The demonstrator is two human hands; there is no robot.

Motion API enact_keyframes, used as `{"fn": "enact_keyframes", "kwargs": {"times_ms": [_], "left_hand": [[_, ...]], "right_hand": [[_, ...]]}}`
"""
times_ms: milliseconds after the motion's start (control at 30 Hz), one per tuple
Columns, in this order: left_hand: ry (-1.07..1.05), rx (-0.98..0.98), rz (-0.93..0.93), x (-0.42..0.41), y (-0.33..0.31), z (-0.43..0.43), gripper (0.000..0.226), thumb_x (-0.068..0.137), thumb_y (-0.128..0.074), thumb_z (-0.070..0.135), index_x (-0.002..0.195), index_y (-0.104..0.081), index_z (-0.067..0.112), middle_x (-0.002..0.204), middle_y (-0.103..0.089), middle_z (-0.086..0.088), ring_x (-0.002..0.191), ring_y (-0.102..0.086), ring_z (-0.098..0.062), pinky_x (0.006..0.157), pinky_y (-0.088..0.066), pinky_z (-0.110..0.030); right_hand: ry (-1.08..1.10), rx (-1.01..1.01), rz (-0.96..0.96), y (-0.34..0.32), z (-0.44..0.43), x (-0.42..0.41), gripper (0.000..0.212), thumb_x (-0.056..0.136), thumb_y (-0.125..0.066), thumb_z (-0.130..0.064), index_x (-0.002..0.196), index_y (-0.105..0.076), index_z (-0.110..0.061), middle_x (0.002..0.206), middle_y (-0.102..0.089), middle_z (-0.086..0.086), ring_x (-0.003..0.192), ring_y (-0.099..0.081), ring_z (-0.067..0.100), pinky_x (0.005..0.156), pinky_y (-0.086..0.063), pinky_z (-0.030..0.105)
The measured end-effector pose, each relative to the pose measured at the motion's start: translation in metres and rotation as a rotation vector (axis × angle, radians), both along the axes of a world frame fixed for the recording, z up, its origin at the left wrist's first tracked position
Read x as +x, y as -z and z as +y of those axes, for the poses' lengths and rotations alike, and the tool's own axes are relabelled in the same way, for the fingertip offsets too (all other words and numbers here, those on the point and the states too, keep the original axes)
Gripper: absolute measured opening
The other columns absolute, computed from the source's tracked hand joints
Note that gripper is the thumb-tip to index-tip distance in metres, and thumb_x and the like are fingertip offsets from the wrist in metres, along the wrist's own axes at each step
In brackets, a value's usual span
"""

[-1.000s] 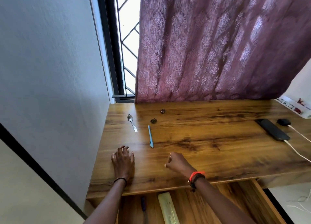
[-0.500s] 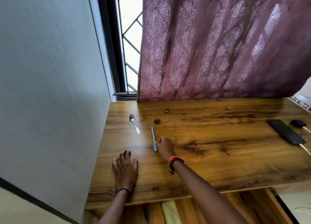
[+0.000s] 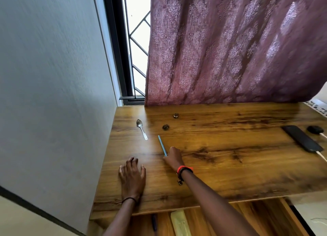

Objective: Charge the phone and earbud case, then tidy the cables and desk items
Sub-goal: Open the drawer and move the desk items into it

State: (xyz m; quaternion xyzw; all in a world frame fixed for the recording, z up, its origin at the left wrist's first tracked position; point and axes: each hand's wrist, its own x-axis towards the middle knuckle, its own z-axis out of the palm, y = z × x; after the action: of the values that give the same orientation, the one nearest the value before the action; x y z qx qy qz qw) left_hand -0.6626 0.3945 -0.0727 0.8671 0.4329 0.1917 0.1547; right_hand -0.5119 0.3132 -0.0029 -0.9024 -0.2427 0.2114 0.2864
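A blue pen (image 3: 161,144) lies on the wooden desk (image 3: 230,165), pointing away from me. My right hand (image 3: 172,157) pinches its near end with curled fingers. My left hand (image 3: 132,177) rests flat on the desk near the front left. At the far right a black phone (image 3: 302,138) lies with a white cable (image 3: 321,155) plugged into its near end. Beside it sits a dark earbud case (image 3: 315,129), also with a white cable attached.
A metal spoon (image 3: 141,131) lies near the left wall. Two small dark objects, one (image 3: 165,127) by the pen tip and another (image 3: 175,115) near the curtain (image 3: 230,49), sit at the back. An open drawer (image 3: 180,223) below holds a pale flat item.
My right hand has moved forward and left from the desk's front to the pen and now pinches its near end. The left hand has stayed flat on the desk.
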Motion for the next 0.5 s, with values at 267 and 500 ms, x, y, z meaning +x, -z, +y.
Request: {"fn": "enact_keyframes", "kwargs": {"times_ms": [267,500], "left_hand": [[0.006,0.006,-0.012,0.0,-0.002,0.003,0.037,0.09,-0.049,0.034,0.123,-0.05,0.017,0.128,-0.048,-0.003,0.121,-0.046,-0.023,0.113,-0.023,-0.046],[-0.005,0.016,-0.051,0.001,0.0,-0.002,0.032,0.087,-0.056,0.027,0.116,-0.055,0.014,0.125,-0.051,-0.007,0.114,-0.05,-0.029,0.109,-0.026,-0.05]], "right_hand": [[0.036,0.053,0.138,-0.007,-0.051,-0.015,0.036,0.077,-0.072,-0.014,0.068,-0.037,-0.018,0.091,-0.062,0.01,0.079,-0.065,0.022,0.059,-0.054,0.028],[0.049,0.08,0.411,-0.001,-0.131,-0.035,0.02,0.081,-0.067,-0.004,0.095,-0.053,-0.004,0.095,-0.069,0.018,0.077,-0.072,0.025,0.073,-0.06,0.037]]}}
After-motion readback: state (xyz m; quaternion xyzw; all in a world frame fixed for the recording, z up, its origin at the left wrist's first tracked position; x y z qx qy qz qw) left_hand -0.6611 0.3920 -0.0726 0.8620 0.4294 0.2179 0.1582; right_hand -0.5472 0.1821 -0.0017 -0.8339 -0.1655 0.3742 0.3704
